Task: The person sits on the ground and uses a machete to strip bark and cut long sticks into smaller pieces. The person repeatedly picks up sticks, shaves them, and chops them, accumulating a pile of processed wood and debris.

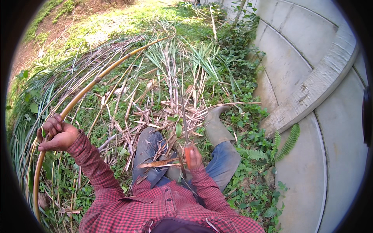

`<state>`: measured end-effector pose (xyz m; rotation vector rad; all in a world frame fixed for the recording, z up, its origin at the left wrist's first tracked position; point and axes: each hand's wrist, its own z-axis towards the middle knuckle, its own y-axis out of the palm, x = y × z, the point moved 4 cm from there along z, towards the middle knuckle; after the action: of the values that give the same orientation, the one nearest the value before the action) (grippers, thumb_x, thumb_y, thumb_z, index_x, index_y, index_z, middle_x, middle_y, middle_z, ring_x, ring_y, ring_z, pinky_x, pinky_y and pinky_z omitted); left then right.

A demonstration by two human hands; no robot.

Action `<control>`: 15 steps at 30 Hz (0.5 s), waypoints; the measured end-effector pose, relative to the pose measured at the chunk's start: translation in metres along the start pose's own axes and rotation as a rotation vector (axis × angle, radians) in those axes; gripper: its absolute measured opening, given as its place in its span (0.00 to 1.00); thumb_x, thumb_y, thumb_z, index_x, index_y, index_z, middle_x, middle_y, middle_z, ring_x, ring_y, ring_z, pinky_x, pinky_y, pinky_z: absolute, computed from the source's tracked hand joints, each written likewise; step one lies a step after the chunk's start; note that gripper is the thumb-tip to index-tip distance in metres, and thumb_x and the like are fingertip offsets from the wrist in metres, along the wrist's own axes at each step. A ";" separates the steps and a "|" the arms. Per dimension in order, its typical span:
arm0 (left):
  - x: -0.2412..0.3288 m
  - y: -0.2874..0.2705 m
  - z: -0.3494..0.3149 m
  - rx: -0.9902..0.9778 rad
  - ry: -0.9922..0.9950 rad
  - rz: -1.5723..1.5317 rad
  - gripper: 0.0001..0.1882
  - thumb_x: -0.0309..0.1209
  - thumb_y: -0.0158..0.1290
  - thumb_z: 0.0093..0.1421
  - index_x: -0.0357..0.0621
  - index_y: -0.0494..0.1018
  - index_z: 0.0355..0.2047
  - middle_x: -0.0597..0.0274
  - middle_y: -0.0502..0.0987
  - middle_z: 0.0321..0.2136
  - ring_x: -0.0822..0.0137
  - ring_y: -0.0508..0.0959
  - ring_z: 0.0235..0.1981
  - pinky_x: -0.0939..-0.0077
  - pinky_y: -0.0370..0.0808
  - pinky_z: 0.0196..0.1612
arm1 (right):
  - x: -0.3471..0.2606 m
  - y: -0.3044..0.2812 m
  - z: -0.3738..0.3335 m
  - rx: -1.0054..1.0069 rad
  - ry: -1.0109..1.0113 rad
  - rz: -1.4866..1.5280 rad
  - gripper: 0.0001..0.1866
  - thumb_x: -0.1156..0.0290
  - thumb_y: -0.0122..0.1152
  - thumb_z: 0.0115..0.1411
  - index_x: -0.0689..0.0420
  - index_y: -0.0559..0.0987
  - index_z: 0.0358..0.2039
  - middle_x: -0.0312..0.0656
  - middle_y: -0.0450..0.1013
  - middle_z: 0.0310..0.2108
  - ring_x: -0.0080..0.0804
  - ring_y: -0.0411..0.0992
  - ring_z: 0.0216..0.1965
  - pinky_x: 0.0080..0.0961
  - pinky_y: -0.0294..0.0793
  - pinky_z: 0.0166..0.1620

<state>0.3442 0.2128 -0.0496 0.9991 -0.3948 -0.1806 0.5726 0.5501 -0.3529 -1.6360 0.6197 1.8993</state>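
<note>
My left hand (60,135) is closed around a long, yellow-brown bamboo cane (83,91). The cane has visible joints and runs from the lower left up toward the far middle, where it narrows. In my right hand (195,157), held low between my legs, is a machete with an orange handle (188,155). Its long, thin blade (183,112) points away from me, apart from the cane. A split strip of brown stalk (157,163) lies across my lap, just left of the handle.
Dry, peeled strips (167,105) litter the ground ahead of my boots (217,126). Long leafy stalks (46,91) pile up along the left. To the right rises a pale concrete wall (299,155) with a thick slanting rib (311,87); ferns (288,143) grow at its foot.
</note>
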 end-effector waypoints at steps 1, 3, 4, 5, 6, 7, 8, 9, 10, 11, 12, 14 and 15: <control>0.012 -0.012 0.015 0.009 0.039 0.031 0.31 0.64 0.33 0.53 0.47 0.62 0.32 0.71 0.50 0.11 0.74 0.52 0.13 0.75 0.57 0.21 | -0.027 0.004 0.008 0.004 -0.044 -0.150 0.27 0.60 0.60 0.48 0.60 0.66 0.46 0.48 0.70 0.33 0.36 0.71 0.33 0.27 0.69 0.38; 0.036 -0.038 0.048 -0.032 0.065 0.029 0.32 0.66 0.34 0.51 0.47 0.62 0.28 0.71 0.50 0.11 0.74 0.52 0.13 0.77 0.55 0.20 | -0.067 0.006 0.025 0.020 -0.136 -0.429 0.27 0.61 0.63 0.45 0.59 0.68 0.44 0.47 0.71 0.32 0.39 0.72 0.33 0.29 0.70 0.37; 0.047 -0.054 0.067 -0.083 0.059 0.002 0.32 0.67 0.35 0.50 0.48 0.62 0.26 0.71 0.50 0.11 0.75 0.52 0.13 0.78 0.54 0.20 | -0.074 0.006 0.038 0.028 -0.197 -0.454 0.27 0.61 0.63 0.45 0.58 0.68 0.45 0.48 0.72 0.32 0.41 0.72 0.33 0.30 0.70 0.37; 0.058 -0.071 0.087 -0.182 0.015 -0.121 0.32 0.68 0.35 0.48 0.48 0.61 0.23 0.72 0.50 0.10 0.75 0.52 0.13 0.78 0.54 0.20 | -0.080 0.008 0.050 0.031 -0.253 -0.475 0.28 0.61 0.62 0.44 0.56 0.67 0.45 0.48 0.72 0.33 0.44 0.72 0.33 0.31 0.71 0.37; 0.072 -0.087 0.105 -0.279 -0.028 -0.239 0.33 0.69 0.36 0.47 0.48 0.61 0.21 0.72 0.50 0.10 0.75 0.52 0.13 0.78 0.53 0.19 | -0.093 0.014 0.063 -0.015 -0.205 -0.550 0.27 0.62 0.61 0.44 0.55 0.67 0.45 0.49 0.72 0.32 0.45 0.72 0.33 0.33 0.71 0.37; 0.088 -0.099 0.118 -0.362 -0.055 -0.325 0.35 0.71 0.35 0.44 0.47 0.60 0.17 0.73 0.50 0.09 0.75 0.51 0.12 0.79 0.52 0.20 | -0.110 0.024 0.080 -0.069 -0.166 -0.626 0.27 0.62 0.61 0.43 0.53 0.67 0.45 0.50 0.72 0.31 0.47 0.72 0.33 0.35 0.72 0.37; 0.102 -0.103 0.117 -0.367 -0.068 -0.301 0.38 0.72 0.33 0.44 0.45 0.60 0.16 0.73 0.49 0.08 0.76 0.51 0.12 0.79 0.51 0.20 | -0.122 0.036 0.099 -0.116 -0.205 -0.703 0.26 0.62 0.60 0.43 0.53 0.66 0.44 0.50 0.72 0.30 0.48 0.72 0.32 0.36 0.72 0.37; 0.112 -0.111 0.118 -0.377 -0.100 -0.293 0.39 0.73 0.32 0.44 0.44 0.61 0.16 0.74 0.49 0.08 0.76 0.51 0.11 0.79 0.51 0.20 | -0.134 0.049 0.114 -0.160 -0.240 -0.782 0.25 0.62 0.59 0.43 0.52 0.66 0.43 0.51 0.72 0.29 0.49 0.72 0.32 0.37 0.72 0.37; 0.123 -0.120 0.119 -0.389 -0.127 -0.279 0.40 0.73 0.30 0.43 0.43 0.61 0.17 0.74 0.48 0.08 0.76 0.50 0.11 0.79 0.51 0.20 | -0.151 0.066 0.125 -0.239 -0.236 -0.857 0.23 0.63 0.58 0.43 0.53 0.66 0.41 0.51 0.72 0.28 0.49 0.72 0.31 0.38 0.72 0.37; 0.131 -0.126 0.116 -0.405 -0.153 -0.282 0.40 0.73 0.29 0.44 0.43 0.61 0.17 0.74 0.48 0.08 0.76 0.50 0.11 0.79 0.51 0.19 | -0.164 0.086 0.132 -0.302 -0.230 -0.918 0.22 0.61 0.57 0.45 0.55 0.66 0.41 0.52 0.72 0.28 0.49 0.72 0.30 0.39 0.71 0.36; 0.142 -0.134 0.119 -0.363 -0.133 -0.218 0.40 0.73 0.29 0.44 0.43 0.61 0.17 0.74 0.48 0.07 0.77 0.50 0.11 0.79 0.51 0.19 | -0.173 0.107 0.138 -0.396 -0.274 -0.956 0.22 0.61 0.57 0.46 0.55 0.66 0.40 0.52 0.72 0.28 0.49 0.72 0.31 0.40 0.71 0.36; 0.157 -0.138 0.118 -0.354 -0.165 -0.247 0.39 0.72 0.31 0.45 0.43 0.60 0.17 0.74 0.48 0.07 0.77 0.49 0.10 0.79 0.51 0.19 | -0.182 0.145 0.146 -0.585 -0.359 -1.038 0.21 0.61 0.56 0.47 0.56 0.65 0.40 0.51 0.72 0.29 0.49 0.72 0.31 0.42 0.70 0.37; 0.163 -0.137 0.117 -0.313 -0.145 -0.212 0.37 0.71 0.34 0.45 0.44 0.60 0.16 0.73 0.48 0.07 0.76 0.49 0.10 0.80 0.51 0.19 | -0.189 0.160 0.140 -0.656 -0.449 -1.060 0.20 0.61 0.56 0.48 0.57 0.64 0.39 0.51 0.72 0.30 0.49 0.72 0.32 0.42 0.70 0.37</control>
<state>0.4506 -0.0043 -0.0703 0.7197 -0.3781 -0.4937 0.3827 0.5030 -0.1466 -1.3247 -0.9753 1.5451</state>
